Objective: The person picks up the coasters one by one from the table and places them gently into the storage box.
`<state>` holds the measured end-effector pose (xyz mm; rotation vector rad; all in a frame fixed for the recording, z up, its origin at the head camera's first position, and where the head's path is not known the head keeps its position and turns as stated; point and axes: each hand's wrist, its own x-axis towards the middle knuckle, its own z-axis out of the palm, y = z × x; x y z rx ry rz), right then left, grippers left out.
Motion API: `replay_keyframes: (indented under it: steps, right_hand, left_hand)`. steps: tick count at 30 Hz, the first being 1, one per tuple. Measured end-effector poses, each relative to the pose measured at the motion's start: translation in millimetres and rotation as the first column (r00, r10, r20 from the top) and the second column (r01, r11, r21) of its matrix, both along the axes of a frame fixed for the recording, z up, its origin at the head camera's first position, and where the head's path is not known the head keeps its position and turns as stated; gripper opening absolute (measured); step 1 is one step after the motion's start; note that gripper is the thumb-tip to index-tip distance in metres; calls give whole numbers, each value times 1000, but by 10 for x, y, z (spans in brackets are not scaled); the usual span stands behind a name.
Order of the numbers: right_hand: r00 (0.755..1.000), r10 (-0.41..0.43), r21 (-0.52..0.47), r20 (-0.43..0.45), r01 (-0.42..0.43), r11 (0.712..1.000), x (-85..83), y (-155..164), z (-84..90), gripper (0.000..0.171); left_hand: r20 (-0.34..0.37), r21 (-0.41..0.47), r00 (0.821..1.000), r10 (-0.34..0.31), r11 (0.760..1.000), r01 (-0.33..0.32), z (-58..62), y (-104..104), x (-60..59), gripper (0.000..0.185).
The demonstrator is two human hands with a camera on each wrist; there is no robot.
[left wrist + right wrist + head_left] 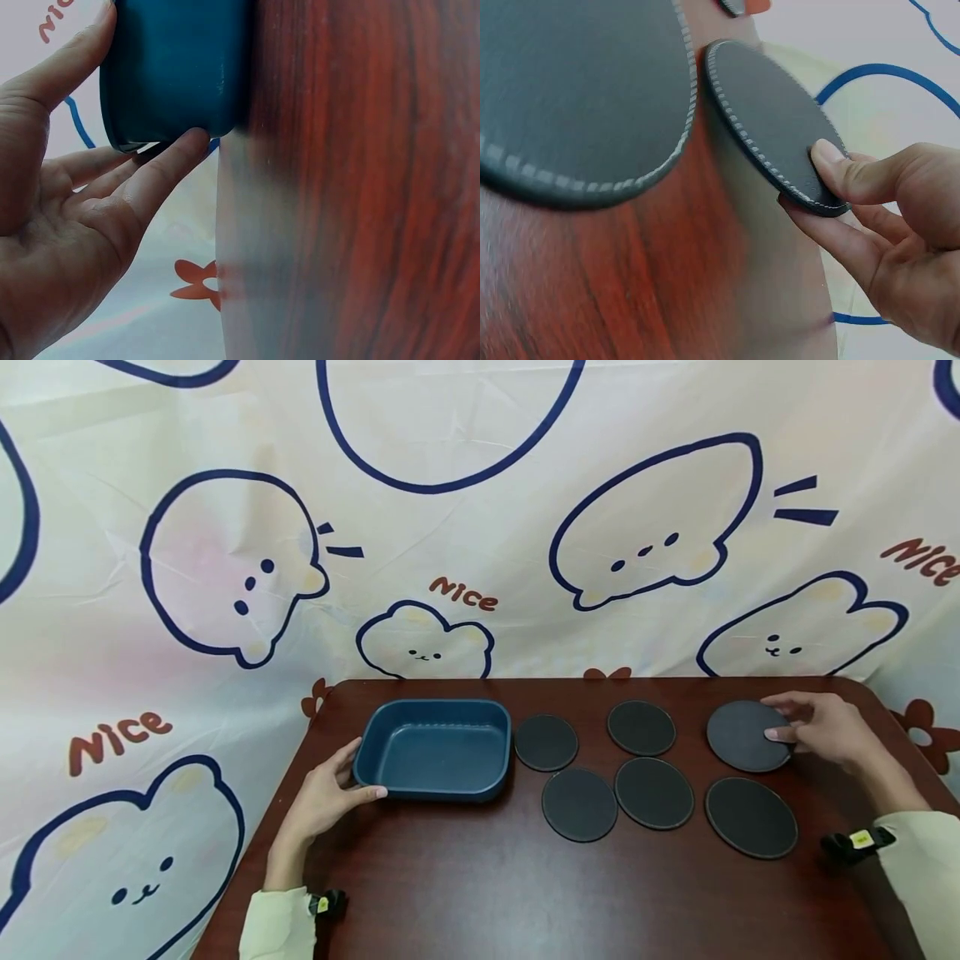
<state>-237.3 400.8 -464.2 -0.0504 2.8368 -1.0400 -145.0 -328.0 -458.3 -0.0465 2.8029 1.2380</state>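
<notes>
On a dark brown table [525, 893] my right hand [817, 727] pinches the right edge of a black round coaster [738, 735], thumb on top and fingers beneath. The right wrist view shows that coaster [772, 127] tilted up off the wood in the hand [885, 217]. A bigger coaster [577, 97] lies flat beside it. My left hand [330, 789] rests against the near left corner of an empty blue tray [435, 704]. In the left wrist view its thumb and straight fingers [161, 169] touch the tray's wall [180, 67].
Other black coasters lie flat between tray and right hand: two at the back [546, 742] [641, 727], three in front [579, 804] [654, 792] [751, 817]. A cartoon-printed cloth [465, 527] hangs behind the table. The tray's corner overhangs the table's left edge.
</notes>
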Motion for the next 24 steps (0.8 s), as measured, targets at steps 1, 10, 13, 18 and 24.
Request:
replay_keyframes:
  steps: [1,10,13,18,24]
  right_hand:
    - [1000,-8,-28,16,8,1000,7,11,4,60]
    - [995,-90,-202,46,97,975,155,-26,28,67]
    - [993,-106,-291,58,118,949,217,-104,38,62]
    - [990,-121,-415,70,139,899,336,-262,48,47]
    - [992,-111,-468,66,130,874,425,-422,16,47]
  left_hand:
    - [0,-1,1000,-1,1000,1,1,1,-6,101]
    - [4,9,1000,1,1000,-2,20,-4,-37,101]
    - [6,13,1000,0,1000,0,23,-6,-32,102]
    - [13,21,1000,1,1000,-2,10,1,-19,104]
    - [19,29,1000,-1,1000,0,-7,-5,-12,106]
